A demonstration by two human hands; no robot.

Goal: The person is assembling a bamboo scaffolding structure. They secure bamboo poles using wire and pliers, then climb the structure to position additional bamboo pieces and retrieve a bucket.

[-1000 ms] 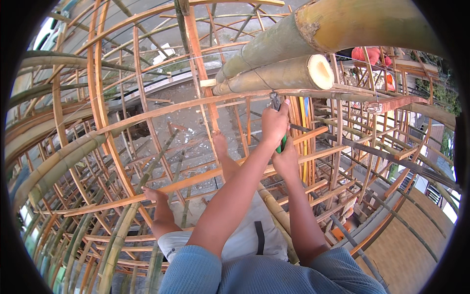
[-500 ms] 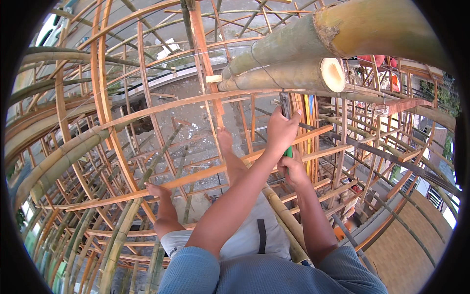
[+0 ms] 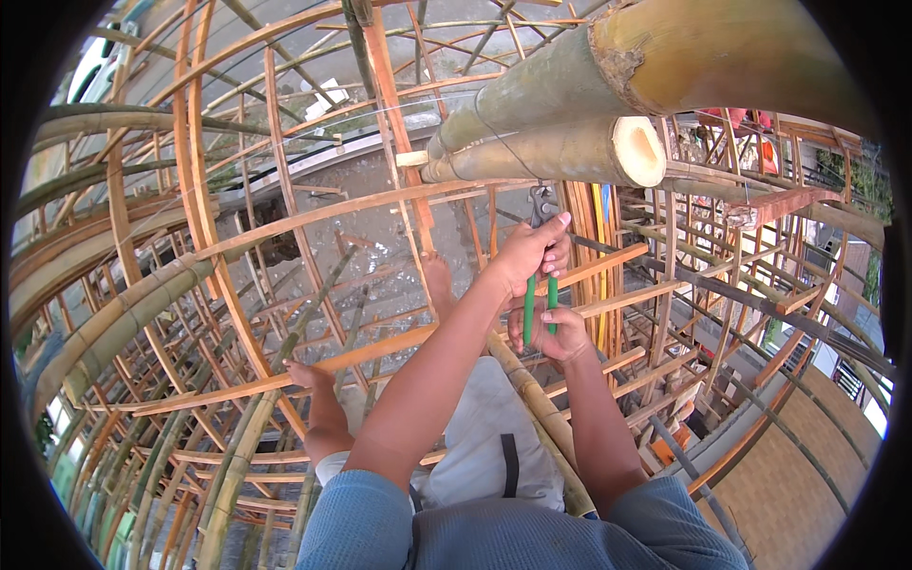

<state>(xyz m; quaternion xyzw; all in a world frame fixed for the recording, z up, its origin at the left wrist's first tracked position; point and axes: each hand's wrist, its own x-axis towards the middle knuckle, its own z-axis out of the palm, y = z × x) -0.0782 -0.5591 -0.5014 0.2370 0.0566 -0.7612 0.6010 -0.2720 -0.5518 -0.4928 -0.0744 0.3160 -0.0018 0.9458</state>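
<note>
Holding the green-handled pliers (image 3: pixel 529 309) near the wire (image 3: pixel 497 133), our left hand (image 3: pixel 534 249) wraps firmly round the upper handles. Our right hand (image 3: pixel 556 332) curls by the spread lower ends; we cannot tell whether it grips, nor whether the tips touch wire. A loose hold could let the pliers drop through the wooden frame (image 3: pixel 380 351); squeezing too hard could snap the wire. From the pliers, we count two thick bamboo poles (image 3: pixel 560 157) toward 12 o'clock and two bare feet (image 3: pixel 302 373) toward 8 and 9.
</note>
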